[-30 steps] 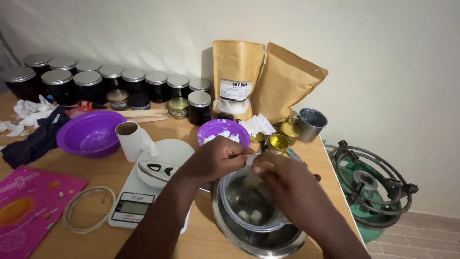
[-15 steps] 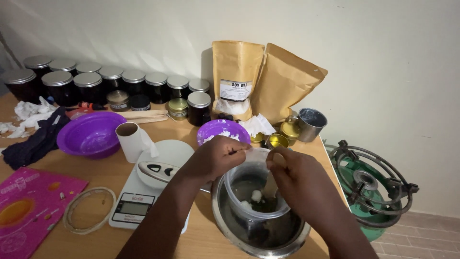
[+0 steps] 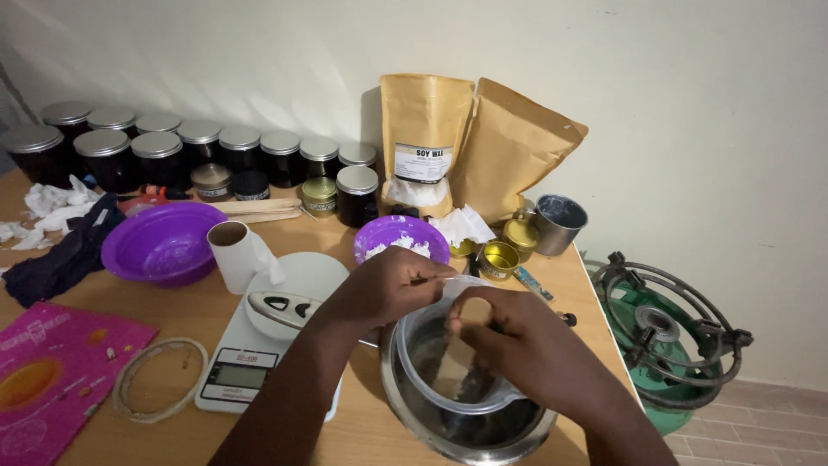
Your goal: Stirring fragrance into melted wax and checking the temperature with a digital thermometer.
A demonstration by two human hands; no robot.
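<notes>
Head cam, looking down at a wooden table (image 3: 345, 431). Both of the person's hands are over a steel bowl (image 3: 466, 431) at the near edge, right of centre.

- Left hand (image 3: 388, 285): fingers closed on the far rim of a clear plastic container (image 3: 448, 380), pinching it at the top edge.
- Right hand (image 3: 517, 345): curled shut against the container's right side, thumb and fingers gripping its rim. Container is tilted and sits inside the bowl's mouth. What's inside it is too blurred to tell.

Around it:
- Digital kitchen scale (image 3: 276, 336) just left of the bowl, a grey handheld device (image 3: 285, 306) lying on its round platter.
- Cardboard tube with tissue (image 3: 235, 255) upright behind the scale.
- Large purple bowl (image 3: 159, 246) further left; small purple bowl (image 3: 401, 237) with white flakes just beyond the left hand.
- Row of dark jars with silver lids (image 3: 172, 151) along the wall.
- Two brown paper pouches (image 3: 474, 142) upright behind the small bowl.
- Gold tins (image 3: 500, 257) and a metal cup (image 3: 559, 223) near the table's right edge.
- Pink sheet (image 3: 52, 371) and a clear ring (image 3: 159, 390) at near left.
- Dark cloth (image 3: 60, 259) and crumpled white tissue (image 3: 52, 203) at far left.
- Green gas burner with ring stand (image 3: 668, 336) on the floor, right of the table.
</notes>
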